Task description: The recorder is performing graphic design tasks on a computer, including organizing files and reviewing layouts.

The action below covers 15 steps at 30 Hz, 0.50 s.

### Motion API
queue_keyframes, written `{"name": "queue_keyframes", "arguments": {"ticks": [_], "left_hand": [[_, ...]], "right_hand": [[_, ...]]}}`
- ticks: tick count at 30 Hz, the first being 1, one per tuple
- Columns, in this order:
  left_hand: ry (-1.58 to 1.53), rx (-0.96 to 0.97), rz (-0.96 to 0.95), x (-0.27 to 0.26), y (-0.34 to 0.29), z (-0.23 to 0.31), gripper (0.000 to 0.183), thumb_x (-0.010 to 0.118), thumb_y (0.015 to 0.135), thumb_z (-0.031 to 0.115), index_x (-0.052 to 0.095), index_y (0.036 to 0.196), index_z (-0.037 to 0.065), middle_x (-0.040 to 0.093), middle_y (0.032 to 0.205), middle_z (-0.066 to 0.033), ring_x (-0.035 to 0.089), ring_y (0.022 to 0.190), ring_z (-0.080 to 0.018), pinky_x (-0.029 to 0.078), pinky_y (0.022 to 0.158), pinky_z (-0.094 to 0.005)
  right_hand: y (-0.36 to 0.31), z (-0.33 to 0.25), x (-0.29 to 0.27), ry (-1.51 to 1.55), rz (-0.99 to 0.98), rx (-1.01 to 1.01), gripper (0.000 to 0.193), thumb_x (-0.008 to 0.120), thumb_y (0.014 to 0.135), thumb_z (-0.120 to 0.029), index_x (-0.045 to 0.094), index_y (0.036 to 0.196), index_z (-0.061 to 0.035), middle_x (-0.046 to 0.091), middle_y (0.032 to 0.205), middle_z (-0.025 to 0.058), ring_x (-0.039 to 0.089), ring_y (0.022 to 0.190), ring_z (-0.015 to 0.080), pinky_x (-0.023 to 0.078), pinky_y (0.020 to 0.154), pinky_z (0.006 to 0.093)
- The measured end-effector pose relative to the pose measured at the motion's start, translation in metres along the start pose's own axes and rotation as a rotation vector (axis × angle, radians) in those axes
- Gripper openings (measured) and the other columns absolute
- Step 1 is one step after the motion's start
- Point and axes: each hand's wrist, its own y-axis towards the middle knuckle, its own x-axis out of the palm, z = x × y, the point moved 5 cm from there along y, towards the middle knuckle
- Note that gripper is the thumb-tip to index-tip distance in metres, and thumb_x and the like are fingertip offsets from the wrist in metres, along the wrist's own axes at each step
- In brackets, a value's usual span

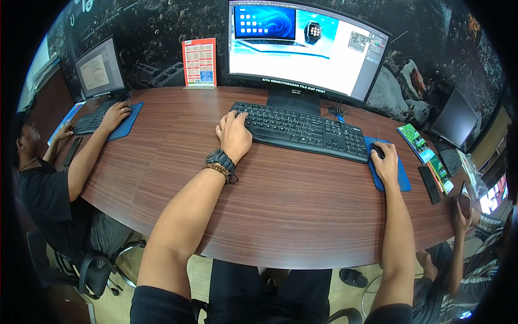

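My left hand (236, 135) rests at the left end of a black keyboard (302, 129), palm down, its fingers stretched over the corner keys. A dark watch (220, 158) and a beaded bracelet (218, 169) circle that wrist. Over on the right, my right hand (386, 164) is curled round a black computer mouse (379, 151), which sits on a blue mouse pad (403, 177). Behind the keyboard stands a wide monitor (324, 62); its screen shows a picture of a laptop and a smartwatch inside an editing window.
A red-bordered desk calendar (199, 63) stands left of the monitor on the brown wooden desk (291, 205). At far left a person (46, 200) works at another computer. Booklets (423, 151) and a black slab-shaped object (429, 184) lie at right, near another person (458, 270) holding a dark object.
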Motion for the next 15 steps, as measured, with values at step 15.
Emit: {"name": "queue_keyframes", "arguments": {"ticks": [15], "left_hand": [[-0.012,0.005,0.003,0.0016,0.0003,-0.0024,0.041,0.056,0.086,-0.003,0.066,0.124,0.006,0.052,0.139,-0.0176,0.043,0.133,-0.0374,0.028,0.111,-0.0579]], "right_hand": [[-0.0006,-0.0054,-0.0023,0.009,-0.003,0.010,0.032,0.068,0.083,-0.023,0.072,0.110,-0.0056,0.061,0.117,0.0210,0.060,0.109,0.0383,0.048,0.097,0.0441]]}}
